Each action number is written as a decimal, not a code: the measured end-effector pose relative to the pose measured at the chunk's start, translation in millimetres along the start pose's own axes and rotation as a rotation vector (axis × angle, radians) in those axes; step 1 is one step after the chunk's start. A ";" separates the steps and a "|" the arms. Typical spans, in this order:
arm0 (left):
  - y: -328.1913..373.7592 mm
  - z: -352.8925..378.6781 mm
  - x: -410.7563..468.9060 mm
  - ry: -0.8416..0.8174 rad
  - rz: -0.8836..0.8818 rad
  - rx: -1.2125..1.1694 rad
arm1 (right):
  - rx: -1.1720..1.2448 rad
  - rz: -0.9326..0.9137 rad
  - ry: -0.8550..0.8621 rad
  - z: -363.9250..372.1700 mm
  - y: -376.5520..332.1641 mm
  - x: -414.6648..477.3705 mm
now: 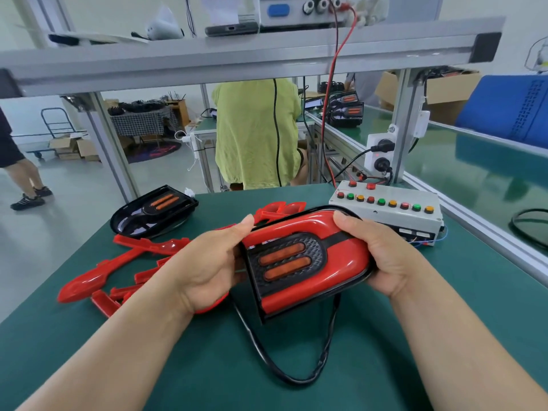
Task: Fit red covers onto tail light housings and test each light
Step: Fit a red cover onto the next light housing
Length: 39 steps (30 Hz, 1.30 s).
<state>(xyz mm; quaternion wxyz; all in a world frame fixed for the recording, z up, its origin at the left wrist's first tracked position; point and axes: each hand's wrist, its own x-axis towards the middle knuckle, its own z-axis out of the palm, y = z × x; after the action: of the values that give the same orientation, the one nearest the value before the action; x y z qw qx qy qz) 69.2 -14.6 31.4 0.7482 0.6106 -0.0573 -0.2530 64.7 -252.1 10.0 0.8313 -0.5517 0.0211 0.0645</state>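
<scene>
The black cable (296, 381) is lost under the tail light (341, 256) — both ends seemingly hidden there.

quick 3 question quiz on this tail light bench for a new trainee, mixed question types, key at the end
1. True or false: the tail light held between the left hand and right hand already has a red cover on it.
2. Where is the bare black housing?
A) at the far left of the green table
B) on the upper shelf
C) under the held light
3. Fill in: the loose red covers lie on the ___ side of the held tail light.

Key: 1 true; 2 A; 3 left
</scene>
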 end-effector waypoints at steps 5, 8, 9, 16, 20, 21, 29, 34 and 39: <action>-0.3 -1.6 3.4 -0.043 -0.044 -0.080 | 0.009 -0.007 0.037 -2.2 0.2 0.6; -5.6 0.3 6.5 -0.016 -0.042 -0.138 | -0.001 -0.017 0.033 -1.5 0.3 1.5; -6.8 0.3 7.2 0.000 -0.030 -0.139 | -0.002 -0.022 0.030 -1.9 0.6 1.9; -13.1 0.1 12.2 0.107 0.028 -0.131 | -0.024 -0.058 0.058 -0.4 2.8 4.5; -17.3 1.2 15.1 0.174 0.073 -0.065 | -0.026 -0.061 0.050 -0.7 3.3 6.8; -17.9 1.1 15.2 0.188 0.081 -0.049 | -0.022 -0.058 0.051 -0.9 3.8 7.1; -19.6 1.7 18.1 0.223 0.118 0.002 | 0.020 -0.033 0.042 -1.8 6.1 9.4; -15.2 0.8 14.4 0.157 0.149 -0.015 | 0.088 0.003 0.031 -2.1 3.3 9.4; 3.4 -18.6 5.7 0.469 0.249 0.502 | 0.151 -0.015 0.082 -12.0 -3.4 6.9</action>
<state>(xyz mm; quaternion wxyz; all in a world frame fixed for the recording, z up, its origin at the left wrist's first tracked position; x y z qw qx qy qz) 82.6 -0.3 28.8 0.5927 0.8052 -0.0181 0.0089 72.4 -263.8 7.7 0.8695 -0.4896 0.0558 0.0341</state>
